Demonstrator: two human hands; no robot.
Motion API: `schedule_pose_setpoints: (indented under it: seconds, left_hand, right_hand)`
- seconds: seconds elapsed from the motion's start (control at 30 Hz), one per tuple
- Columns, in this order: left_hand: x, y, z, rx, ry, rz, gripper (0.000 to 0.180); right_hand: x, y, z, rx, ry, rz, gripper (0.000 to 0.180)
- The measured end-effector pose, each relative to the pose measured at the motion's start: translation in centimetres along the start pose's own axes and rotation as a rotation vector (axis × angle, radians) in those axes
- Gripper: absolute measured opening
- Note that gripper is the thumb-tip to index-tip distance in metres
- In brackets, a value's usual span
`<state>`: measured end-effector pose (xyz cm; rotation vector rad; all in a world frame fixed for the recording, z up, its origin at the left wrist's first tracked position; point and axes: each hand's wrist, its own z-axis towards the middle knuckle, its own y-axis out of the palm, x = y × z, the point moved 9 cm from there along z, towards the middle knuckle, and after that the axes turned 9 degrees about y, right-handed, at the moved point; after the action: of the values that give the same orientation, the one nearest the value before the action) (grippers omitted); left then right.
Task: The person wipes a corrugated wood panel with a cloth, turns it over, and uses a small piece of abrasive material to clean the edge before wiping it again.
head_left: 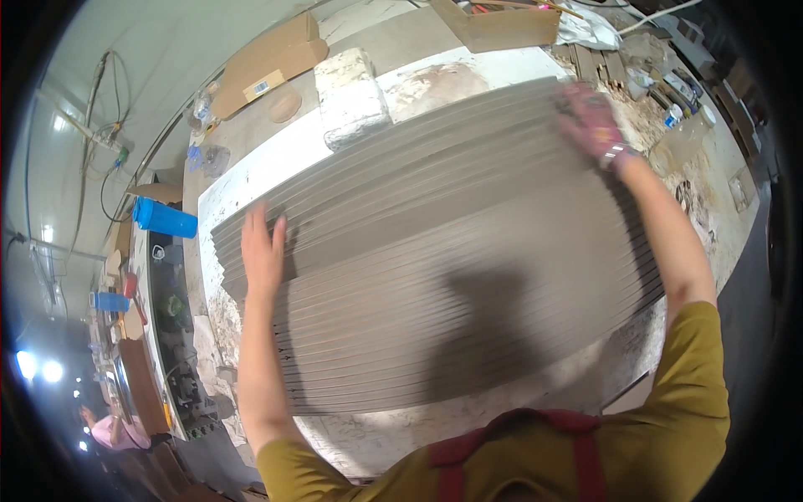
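Note:
A wide layer of long, thin grey-brown strips [435, 192] lies side by side across the table in front of me, their ends stepped at the left. My left hand [263, 248], bare, rests at the left end of the far strips, fingers stretched out and thumb apart. At the far right end, my right hand [590, 120] wears a dirty pink-red glove. It is slightly blurred, with its fingers spread along the strips' ends and no grip showing. Shadows fall over the near strips.
A white, worn block [351, 96] stands beyond the strips, near flattened cardboard [272, 63] and an open cardboard box [502, 29]. A blue bottle [165, 217] sits at the left. Bottles, scraps and wood pieces crowd the right edge. Another person [120, 432] is at far lower left.

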<state>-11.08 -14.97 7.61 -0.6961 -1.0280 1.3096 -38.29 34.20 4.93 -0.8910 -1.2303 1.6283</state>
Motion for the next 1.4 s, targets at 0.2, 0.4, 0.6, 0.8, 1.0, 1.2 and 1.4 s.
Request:
schedule_pose_setpoints:
  seconds: [0.2,0.4,0.6,0.8,1.0,1.2,1.4]
  left_hand:
    - [6.0,1.3,-9.1,-0.190,0.056,0.023,0.032]
    - [5.0,0.5,-11.3,-0.255,-0.055,0.089,0.035]
    - [3.7,-0.4,-11.5,-0.175,-0.047,0.177,0.057]
    - [1.2,0.9,-10.1,-0.196,-0.101,0.125,0.065]
    - [-7.6,-10.8,-23.4,0.081,-0.537,0.053,0.054]
    - [-5.5,-9.1,-28.0,0.030,-0.702,0.006,0.048]
    - [-5.7,-9.3,-28.1,-0.079,-0.723,0.044,0.051]
  right_hand:
    - [15.0,2.0,-8.8,-0.229,0.516,0.272,0.055]
    - [16.3,3.5,-10.9,-0.103,0.381,0.285,0.057]
    - [14.7,5.1,-9.7,-0.007,0.191,0.262,0.056]
    - [14.2,6.5,-5.5,-0.002,0.173,0.200,0.056]
    - [26.8,3.9,-15.7,-0.314,0.415,0.311,0.059]
    - [21.6,2.6,-20.7,-0.176,0.434,0.408,0.062]
    - [19.9,0.6,-21.8,-0.198,0.472,0.483,0.059]
